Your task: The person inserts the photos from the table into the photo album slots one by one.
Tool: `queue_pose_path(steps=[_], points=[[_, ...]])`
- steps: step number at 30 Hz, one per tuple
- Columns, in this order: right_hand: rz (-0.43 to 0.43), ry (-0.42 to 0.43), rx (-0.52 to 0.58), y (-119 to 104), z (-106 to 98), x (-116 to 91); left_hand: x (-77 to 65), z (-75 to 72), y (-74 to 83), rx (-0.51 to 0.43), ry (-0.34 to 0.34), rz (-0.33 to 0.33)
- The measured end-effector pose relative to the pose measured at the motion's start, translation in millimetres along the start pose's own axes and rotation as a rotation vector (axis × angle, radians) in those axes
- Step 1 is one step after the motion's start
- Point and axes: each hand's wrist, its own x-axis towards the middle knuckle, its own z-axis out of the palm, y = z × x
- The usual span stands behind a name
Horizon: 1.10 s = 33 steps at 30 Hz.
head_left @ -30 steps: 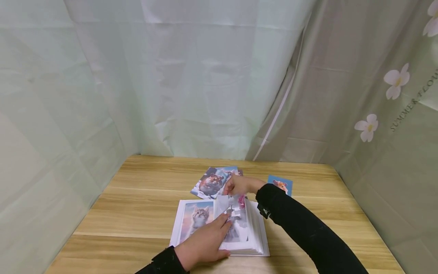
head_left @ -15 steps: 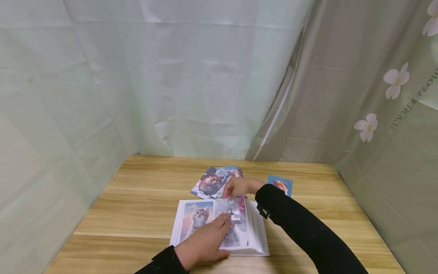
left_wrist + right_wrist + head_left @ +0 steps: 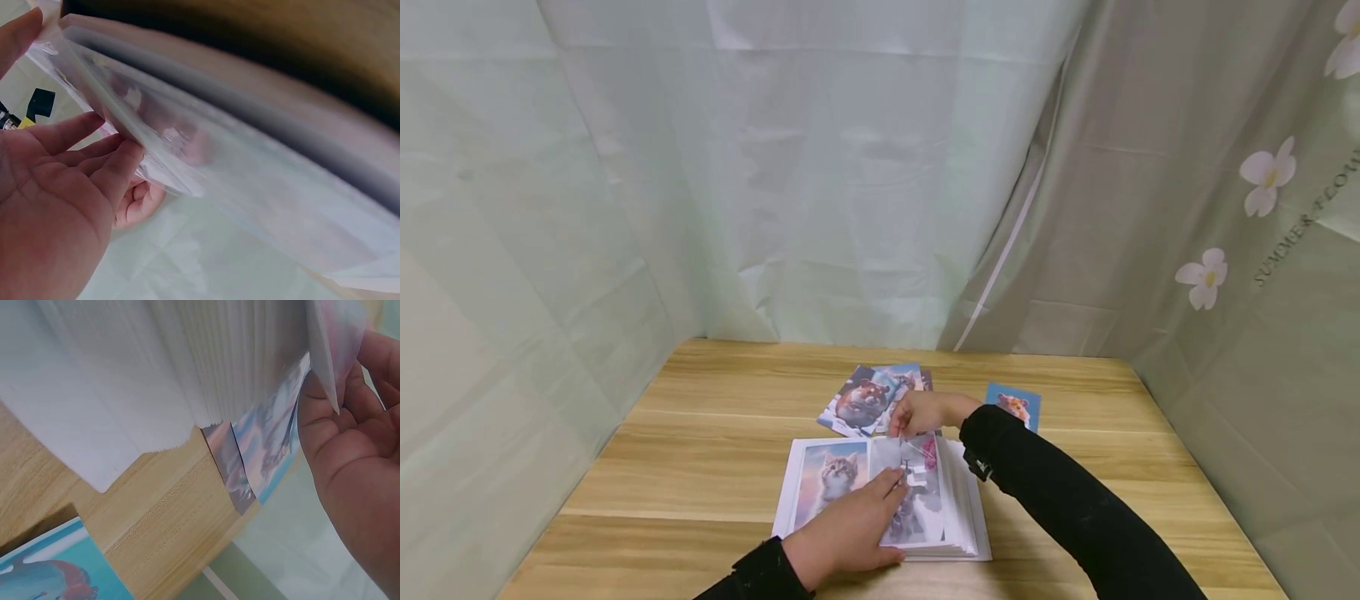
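A white photo album (image 3: 782,500) lies spread on the wooden table, with a kitten photo (image 3: 838,477) in its left page. In the right page's clear sleeve sits a greyish photo (image 3: 917,517) with a pink patch near the top. My left hand (image 3: 853,525) rests on that page, fingers extended against the sleeve (image 3: 269,175) in the left wrist view. At the page's top edge, my right hand (image 3: 925,410) pinches the photo's upper end. The right wrist view shows the photo's corner (image 3: 331,369) between thumb and fingers of my right hand (image 3: 356,450).
Behind the album lie several loose photos, with a hamster photo (image 3: 861,404) on the left. Another loose photo (image 3: 1014,404) on a blue ground lies right, partly behind my right sleeve (image 3: 1067,500). Pale curtains (image 3: 850,183) hang around the table (image 3: 700,467).
My right hand has come slightly toward me, and the photo has slid a little lower in the right page's sleeve. The left hand stays in place.
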Motion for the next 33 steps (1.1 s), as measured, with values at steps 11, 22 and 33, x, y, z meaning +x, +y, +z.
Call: queue_pose_path(steps=[11,22,33], points=[[0.001,0.016,-0.046,-3.2,-1.0,-5.2,0.9,-1.4,0.4,-0.028,-0.021,-0.017],[-0.057,0.069,-0.091,3.0,-3.3,-8.3,-3.8,-0.1,0.3,0.014,0.034,0.024],[-0.161,0.157,-0.123,9.2,-11.3,-29.3,-6.4,-4.4,4.4,0.012,0.046,0.02]])
